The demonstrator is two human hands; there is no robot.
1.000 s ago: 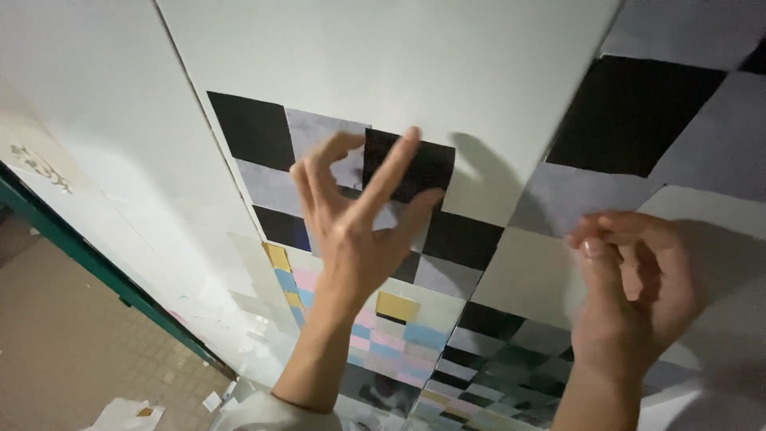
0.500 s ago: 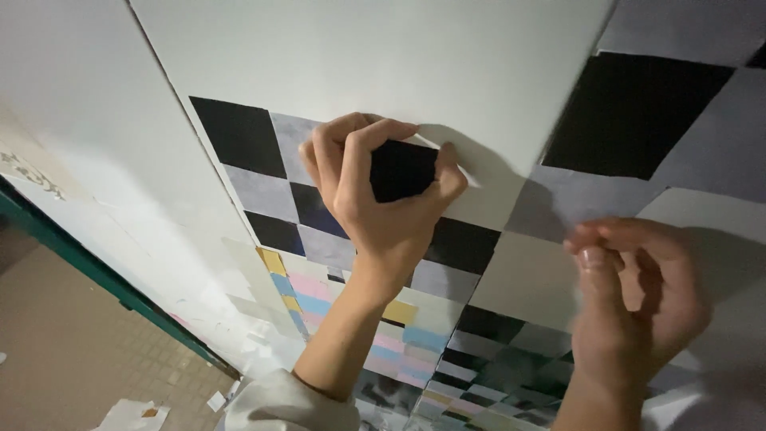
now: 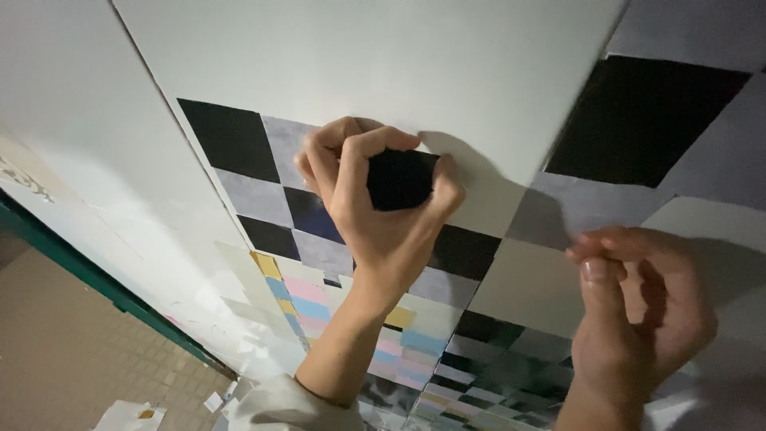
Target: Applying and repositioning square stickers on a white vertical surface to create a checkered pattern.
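The left hand [image 3: 381,209] is raised against a white wall panel [image 3: 359,56], with its fingers curled and closed around a black square of paper [image 3: 399,179]. The thumb sits on the square's right edge and the fingertips wrap over its top, pressing it flat to the panel. This square lies at the upper right end of a checkered patch of black and grey paper squares [image 3: 263,172] already on the wall, just beside a grey one. Below that patch runs a band of smaller pastel squares [image 3: 307,299] in yellow, pink and blue. The right hand [image 3: 638,319] hovers lower and to the right, near the wall. Its fingers are loosely bent with thumb and forefinger pinched together; whether they hold anything I cannot tell. A large black square [image 3: 646,120] shows on the neighbouring panel above it. Paper scraps [image 3: 128,415] lie on the tiled floor [image 3: 64,351] at lower left
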